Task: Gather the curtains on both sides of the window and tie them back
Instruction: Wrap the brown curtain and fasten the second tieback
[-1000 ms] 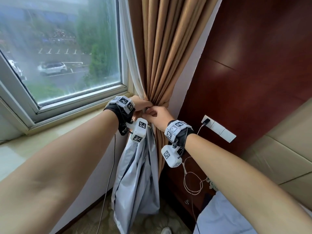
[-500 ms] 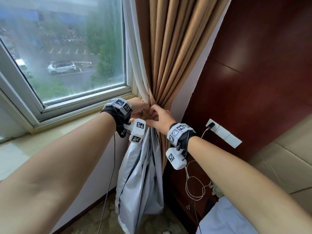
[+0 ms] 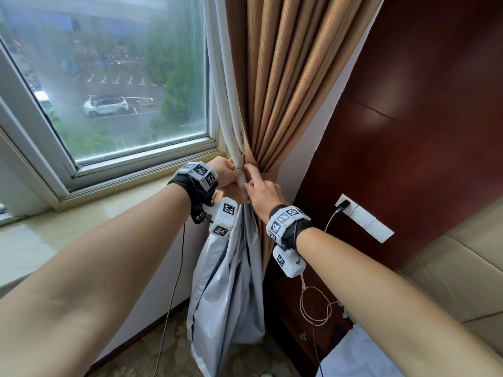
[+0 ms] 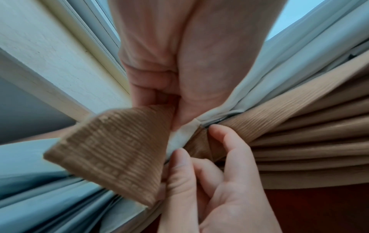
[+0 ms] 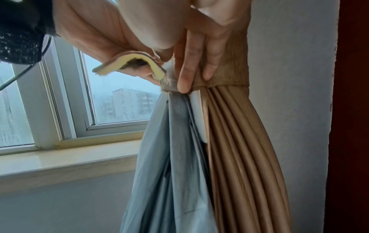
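The tan pleated curtain (image 3: 285, 91) with its grey lining (image 3: 228, 281) hangs gathered to the right of the window. A tan ribbed tie-back band (image 5: 233, 71) wraps the gather. My left hand (image 3: 223, 172) grips the band's loose end (image 4: 115, 151), which sticks out as a flap with a pale inner face (image 5: 127, 60). My right hand (image 3: 261, 189) lies against the gather just right of the left hand, its fingers (image 5: 185, 75) straight and pressing on the band and the white lining edge. The band's far side is hidden behind the curtain.
The window (image 3: 114, 85) and its pale sill (image 3: 81, 221) are at the left. At the right are a dark wood panel (image 3: 422, 118), a wall socket (image 3: 364, 217) with a plugged charger and a dangling white cable (image 3: 313, 308), and a beige padded headboard (image 3: 462, 268).
My right hand has loosened from a curled hold on the gather, and its fingers now lie straight against it. The left hand keeps hold of the band's end.
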`<state>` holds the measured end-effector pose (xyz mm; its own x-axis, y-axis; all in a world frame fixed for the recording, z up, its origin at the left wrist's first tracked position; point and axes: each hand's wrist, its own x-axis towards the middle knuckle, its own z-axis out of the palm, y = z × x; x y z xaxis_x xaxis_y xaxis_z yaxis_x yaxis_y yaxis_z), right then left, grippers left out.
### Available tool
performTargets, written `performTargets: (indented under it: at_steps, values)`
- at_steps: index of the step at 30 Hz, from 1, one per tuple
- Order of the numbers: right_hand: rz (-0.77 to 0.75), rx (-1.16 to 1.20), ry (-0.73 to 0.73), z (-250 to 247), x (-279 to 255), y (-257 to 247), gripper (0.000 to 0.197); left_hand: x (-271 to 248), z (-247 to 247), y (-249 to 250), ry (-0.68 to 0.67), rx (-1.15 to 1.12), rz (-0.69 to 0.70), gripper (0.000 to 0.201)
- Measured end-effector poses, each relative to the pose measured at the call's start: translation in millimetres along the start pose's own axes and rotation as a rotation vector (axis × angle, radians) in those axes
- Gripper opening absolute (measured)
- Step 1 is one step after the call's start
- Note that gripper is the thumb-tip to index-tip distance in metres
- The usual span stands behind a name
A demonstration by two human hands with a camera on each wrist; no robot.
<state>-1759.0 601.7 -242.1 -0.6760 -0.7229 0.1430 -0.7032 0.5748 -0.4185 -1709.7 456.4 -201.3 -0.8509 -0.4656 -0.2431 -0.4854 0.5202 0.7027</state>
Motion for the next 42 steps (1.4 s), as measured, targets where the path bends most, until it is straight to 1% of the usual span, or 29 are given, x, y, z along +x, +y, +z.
performTargets:
  at_steps: [3,5,8,11,12,14,15,17,19,20,21,22,23,26,29,30,32,33,34,35,36,38,39,40,41,42]
  values:
    - [-0.022,-0.088,-0.015,-5,1,-4,0.056,1,1,-4,-0.016,-0.027,0.019,0.019]
    - [-0.06,-0.144,-0.018,-10,2,-7,0.055,2,1,-8,-0.021,-0.057,0.024,0.02]
    - [-0.079,-0.14,-0.02,-14,6,-13,0.041,2,1,-14,-0.031,-0.11,0.041,0.02]
    - [-0.074,-0.091,0.015,-15,12,-17,0.015,3,1,-23,-0.086,-0.166,0.054,0.019]
    - [-0.063,-0.077,0.033,-15,13,-17,0.009,3,0,-26,-0.106,-0.186,0.059,0.018]
    - [-0.062,-0.032,0.057,-15,13,-16,0.007,-2,-4,-26,-0.084,-0.231,0.063,0.017]
    - [-0.068,-0.002,0.068,-15,12,-16,0.006,-5,-8,-27,-0.076,-0.3,0.056,0.019]
    - [-0.077,0.038,0.081,-13,12,-16,0.006,-8,-13,-30,-0.092,-0.418,0.018,0.027]
    - [-0.082,0.046,0.08,-8,13,-19,0.005,-8,-15,-32,-0.123,-0.477,-0.045,0.023]
    - [-0.077,0.051,0.076,-6,14,-22,0.004,-8,-15,-30,-0.103,-0.509,-0.091,0.018]
    - [-0.072,0.057,0.072,-4,15,-24,0.002,-11,-17,-27,-0.069,-0.542,-0.14,0.017]
    - [-0.069,0.063,0.07,-3,16,-27,0.002,-13,-18,-24,-0.017,-0.598,-0.189,0.023]
    - [-0.067,0.066,0.066,-2,16,-29,0.004,-13,-19,-23,0.012,-0.659,-0.23,0.026]
    - [-0.024,0.134,0.016,-2,20,-32,0.012,-18,-20,-22,0.005,-0.824,-0.306,0.022]
    - [0.04,0.217,-0.06,-11,22,-33,0.023,-23,-21,-24,0.003,-0.949,-0.333,0.025]
    - [0.061,0.253,-0.077,-15,23,-32,0.033,-23,-20,-23,0.003,-0.992,-0.324,0.026]
    - [0.098,0.305,-0.093,-18,25,-31,0.059,-25,-16,-23,-0.021,-1.065,-0.303,0.034]
    - [0.104,0.321,-0.099,-18,27,-31,0.068,-24,-13,-23,-0.044,-1.102,-0.278,0.037]
    - [0.102,0.336,-0.101,-17,29,-31,0.072,-21,-10,-23,-0.054,-1.121,-0.265,0.036]
    - [0.1,0.34,-0.102,-15,30,-31,0.07,-21,-8,-23,-0.055,-1.126,-0.263,0.033]
    - [0.096,0.329,-0.1,-13,32,-29,0.062,-23,-6,-21,-0.05,-1.122,-0.262,0.032]
    - [0.094,0.286,-0.099,-13,34,-26,0.037,-27,-5,-16,-0.038,-1.111,-0.245,0.026]
    - [0.09,0.282,-0.097,-12,35,-24,0.028,-30,-5,-14,-0.022,-1.04,-0.213,0.021]
    - [0.08,0.282,-0.095,-12,35,-22,0.023,-30,-5,-13,-0.006,-0.887,-0.16,0.017]
    - [0.073,0.274,-0.095,-12,36,-21,0.02,-30,-6,-14,0.004,-0.66,-0.094,0.015]
    - [0.066,0.265,-0.093,-11,37,-20,0.018,-29,-8,-16,0.05,-0.383,-0.033,0.017]
